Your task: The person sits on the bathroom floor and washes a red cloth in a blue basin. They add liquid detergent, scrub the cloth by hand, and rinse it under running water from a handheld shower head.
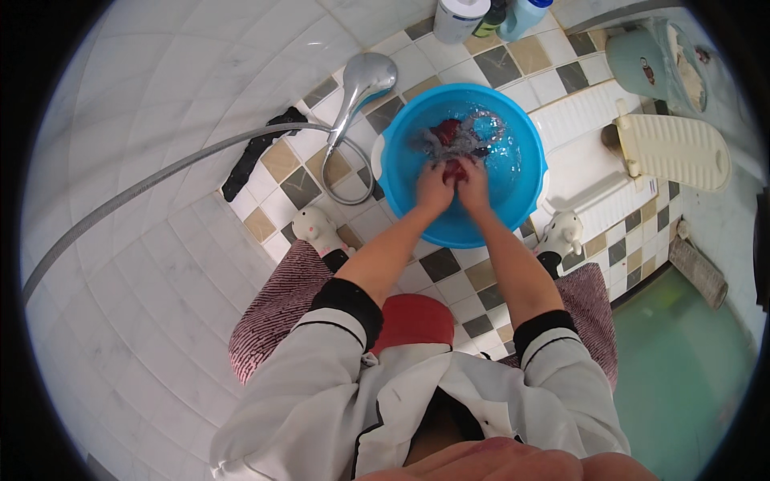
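A blue plastic basin holding water stands on the tiled floor in front of me. Inside it lies a wet cloth item, dark red with greyish purple parts, spread in the rippling water. My left hand and my right hand are close together over the basin, both gripping a bunched dark red part of the cloth between them. The fingertips are partly hidden by the cloth and blurred. The far end of the cloth trails away from my hands towards the basin's back wall.
A chrome shower head with its metal hose lies left of the basin, near a black strip-like item. At right are a squat toilet, its cream lid and a lined bin. Bottles stand behind. A red stool is below me.
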Demonstrator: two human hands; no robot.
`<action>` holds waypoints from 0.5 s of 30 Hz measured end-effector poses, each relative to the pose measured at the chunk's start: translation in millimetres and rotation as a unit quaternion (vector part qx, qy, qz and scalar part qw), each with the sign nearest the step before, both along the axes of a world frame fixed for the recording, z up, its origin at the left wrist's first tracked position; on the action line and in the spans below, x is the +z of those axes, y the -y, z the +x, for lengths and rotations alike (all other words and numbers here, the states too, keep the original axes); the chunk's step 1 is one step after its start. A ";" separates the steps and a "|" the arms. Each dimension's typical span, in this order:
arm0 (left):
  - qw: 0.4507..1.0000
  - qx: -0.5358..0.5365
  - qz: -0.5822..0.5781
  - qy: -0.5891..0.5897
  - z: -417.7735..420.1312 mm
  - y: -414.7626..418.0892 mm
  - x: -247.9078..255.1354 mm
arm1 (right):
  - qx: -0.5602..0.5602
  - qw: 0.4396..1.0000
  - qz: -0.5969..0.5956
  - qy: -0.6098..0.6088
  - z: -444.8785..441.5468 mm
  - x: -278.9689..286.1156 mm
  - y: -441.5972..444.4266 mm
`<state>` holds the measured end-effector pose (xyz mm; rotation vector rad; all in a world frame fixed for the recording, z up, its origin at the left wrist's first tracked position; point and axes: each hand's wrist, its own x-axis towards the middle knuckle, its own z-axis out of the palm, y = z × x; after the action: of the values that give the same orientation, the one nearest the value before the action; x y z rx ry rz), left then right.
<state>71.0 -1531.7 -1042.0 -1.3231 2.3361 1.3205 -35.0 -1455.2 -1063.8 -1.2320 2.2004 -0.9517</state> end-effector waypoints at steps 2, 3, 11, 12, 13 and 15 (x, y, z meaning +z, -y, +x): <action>0.877 0.305 0.342 -0.143 -7.1 12.4 16.8 | -0.136 0.966 -0.004 0.219 -6.8 8.9 -3.6; 0.731 0.431 0.490 -0.201 -10.3 18.5 30.9 | -0.204 0.925 -0.009 0.321 -12.4 28.1 -1.2; 0.580 0.392 0.659 -0.276 -13.1 20.1 74.4 | -0.268 0.715 -0.097 0.639 -13.0 190.4 5.8; 0.577 0.373 0.662 -0.300 -17.2 17.6 72.5 | -0.265 0.686 -0.096 0.671 -12.2 200.0 2.4; 0.574 0.354 0.664 -0.324 -18.1 15.0 70.9 | -0.262 0.680 -0.089 0.679 -12.6 207.3 -0.8; 0.607 0.400 0.633 -0.266 -20.3 18.2 86.6 | -0.264 0.663 -0.082 0.696 -16.9 212.4 -7.2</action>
<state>50.7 -1549.9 -955.4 -1.3544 0.1221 2.9623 -51.9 -1447.9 -851.4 0.3188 1.0857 -1.5510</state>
